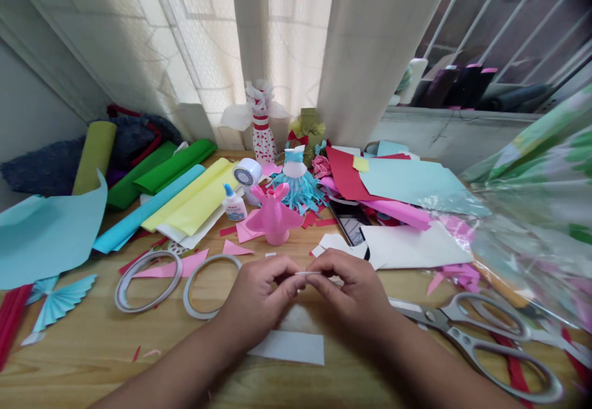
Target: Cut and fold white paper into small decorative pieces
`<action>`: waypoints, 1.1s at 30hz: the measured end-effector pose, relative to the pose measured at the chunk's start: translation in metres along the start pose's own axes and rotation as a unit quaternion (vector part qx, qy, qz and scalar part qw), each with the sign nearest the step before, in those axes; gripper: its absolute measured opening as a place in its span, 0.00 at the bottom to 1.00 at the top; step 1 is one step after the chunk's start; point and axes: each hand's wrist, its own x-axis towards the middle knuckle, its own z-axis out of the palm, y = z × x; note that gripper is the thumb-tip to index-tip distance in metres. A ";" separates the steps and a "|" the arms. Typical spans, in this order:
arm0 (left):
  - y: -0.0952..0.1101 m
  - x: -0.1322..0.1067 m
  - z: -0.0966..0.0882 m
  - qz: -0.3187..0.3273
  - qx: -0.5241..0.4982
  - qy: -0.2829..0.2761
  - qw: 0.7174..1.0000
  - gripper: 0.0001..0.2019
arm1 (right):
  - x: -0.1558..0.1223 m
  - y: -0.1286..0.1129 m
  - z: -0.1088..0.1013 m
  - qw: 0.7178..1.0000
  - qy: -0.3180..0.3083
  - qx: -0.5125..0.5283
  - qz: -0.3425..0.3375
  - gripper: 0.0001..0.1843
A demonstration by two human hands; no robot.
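Here, each grip [266, 292] [350, 285] pinches paper [309, 272].

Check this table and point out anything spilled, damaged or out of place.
I see no spill. The phone seems out of place: it lies amid paper scraps, partly covered. The small white piece held between the left hand and right hand is mostly hidden, so its condition can't be judged.

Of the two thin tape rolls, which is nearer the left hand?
The inner roll, partly hidden by the left hand; the outer roll lies farther left, unobstructed.
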 end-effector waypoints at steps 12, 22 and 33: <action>-0.001 -0.002 0.000 0.028 0.101 0.050 0.993 0.11 | -0.001 0.000 0.001 0.998 0.024 -0.005 0.057 0.07; -0.001 -0.004 -0.001 0.056 0.088 0.034 0.994 0.11 | 0.001 -0.005 -0.002 0.998 -0.012 0.024 0.061 0.07; -0.003 -0.002 -0.001 0.070 0.093 0.031 0.993 0.10 | 0.000 -0.005 -0.004 0.999 -0.027 -0.008 0.022 0.07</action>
